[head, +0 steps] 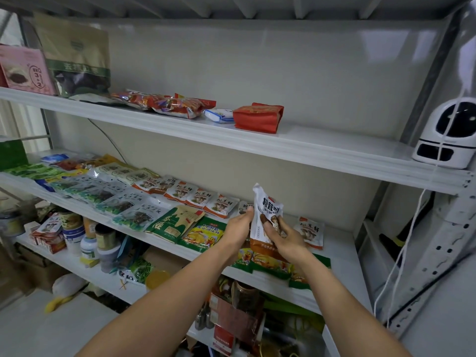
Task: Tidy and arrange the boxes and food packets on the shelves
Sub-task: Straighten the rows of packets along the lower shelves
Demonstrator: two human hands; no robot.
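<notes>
With left hand (238, 228) and right hand (283, 239) both clamped on white-and-orange plastic mushroom packet (268, 206), holding it upright over white metal middle shelf (341, 251), near smaller matching packet (310, 231).

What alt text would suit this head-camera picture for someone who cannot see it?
A person's left hand and right hand hold a white mushroom packet above the middle shelf, where rows of food packets lie flat. The upper shelf holds a red packet and a white device.
</notes>
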